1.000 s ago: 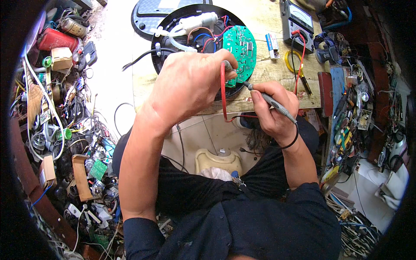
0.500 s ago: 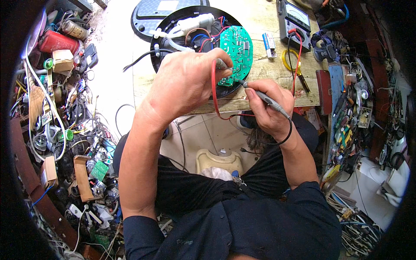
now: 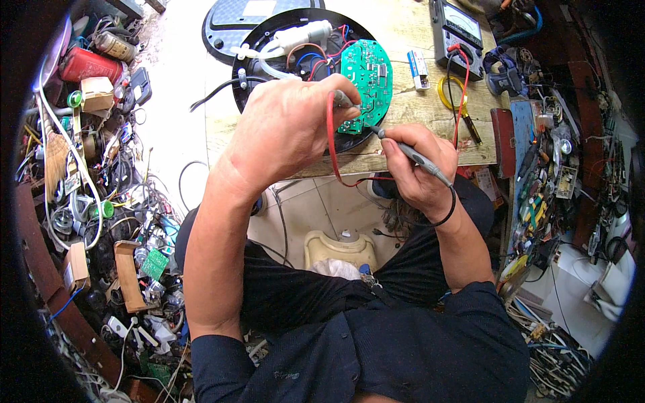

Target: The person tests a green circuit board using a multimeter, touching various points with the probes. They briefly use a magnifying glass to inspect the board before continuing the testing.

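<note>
Green circuit board (image 3: 377, 70), set with small components, lying over the right side of a round black housing (image 3: 351, 142) on a wooden table (image 3: 416, 111); lower left part of the board partly covered by the left hand. Left hand (image 3: 295, 117): thumb and fingertips drawn together, pinching one grey probe (image 3: 342, 99), with a red lead (image 3: 330, 134) curving down from its rear end; tip too small to make out beside the fingers. Right hand (image 3: 424, 171): thumb and fingers closed in a pen-like grip, pinching another grey probe (image 3: 418, 156), tip directed up and left toward the lower edge of the board; black lead (image 3: 450, 209) looping from its rear end past the wrist. Contact of either tip with the board: impossible to tell. Within the housing, left of the board: a white cylinder (image 3: 308, 35) and pale tubing (image 3: 274, 70). Beyond the housing, upper left: a dark textured cover (image 3: 228, 30). Right of the board, on the table: a small white-and-blue box (image 3: 418, 70), a yellow ring (image 3: 441, 94) and a dark analogue meter (image 3: 459, 35). Between the knees: a cream stool (image 3: 336, 250). Far left, amid heaped scrap: a red container (image 3: 91, 66) and a straw broom (image 3: 57, 161).
</note>
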`<state>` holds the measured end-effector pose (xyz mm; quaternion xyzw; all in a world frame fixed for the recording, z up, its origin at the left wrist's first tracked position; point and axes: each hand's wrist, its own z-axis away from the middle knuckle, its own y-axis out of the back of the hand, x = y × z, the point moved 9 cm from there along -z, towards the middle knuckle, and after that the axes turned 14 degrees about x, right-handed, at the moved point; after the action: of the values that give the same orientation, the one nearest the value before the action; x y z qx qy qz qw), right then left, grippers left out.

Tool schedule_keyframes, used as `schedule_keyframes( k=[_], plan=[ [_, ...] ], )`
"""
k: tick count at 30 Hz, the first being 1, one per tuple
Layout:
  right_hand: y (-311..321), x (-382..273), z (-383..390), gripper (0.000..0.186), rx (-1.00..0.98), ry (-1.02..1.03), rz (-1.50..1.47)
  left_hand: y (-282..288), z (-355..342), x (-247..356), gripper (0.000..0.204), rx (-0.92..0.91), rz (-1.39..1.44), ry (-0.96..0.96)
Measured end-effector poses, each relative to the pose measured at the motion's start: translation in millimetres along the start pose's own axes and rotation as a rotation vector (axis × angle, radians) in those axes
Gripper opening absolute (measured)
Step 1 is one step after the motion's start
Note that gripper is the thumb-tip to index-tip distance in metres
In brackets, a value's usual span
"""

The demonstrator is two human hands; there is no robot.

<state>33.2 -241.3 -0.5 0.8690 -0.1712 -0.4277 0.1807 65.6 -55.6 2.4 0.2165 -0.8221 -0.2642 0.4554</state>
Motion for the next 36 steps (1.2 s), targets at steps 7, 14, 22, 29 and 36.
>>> schedule_keyframes(
  k=[7, 14, 22, 29, 36],
  plan=[
    [0.9, 2.3, 1.6, 0.016, 0.003, 0.000, 0.008, 1.1, -0.6, -0.9, 0.012, 0.001, 0.017, 0.020],
    [0.2, 4.7, 3.2, 0.018, 0.002, 0.006, 0.009, 1.6, -1.2, 1.3, 0.012, 0.002, 0.021, 0.012],
    [-1.2, 1.2, 0.6, 0.017, -0.007, 0.006, 0.018, 1.2, -1.0, 1.3, 0.012, 0.000, 0.028, 0.015],
    [-2.0, -0.5, 0.9, 0.019, -0.007, 0.047, 0.037, 0.7, -0.6, 0.2, 0.013, 0.001, 0.007, 0.000],
    [-1.0, 1.7, -0.9, 0.019, -0.007, 0.036, 0.015, -0.5, -1.8, 0.1, 0.014, -0.009, 0.006, 0.006]
  ],
)
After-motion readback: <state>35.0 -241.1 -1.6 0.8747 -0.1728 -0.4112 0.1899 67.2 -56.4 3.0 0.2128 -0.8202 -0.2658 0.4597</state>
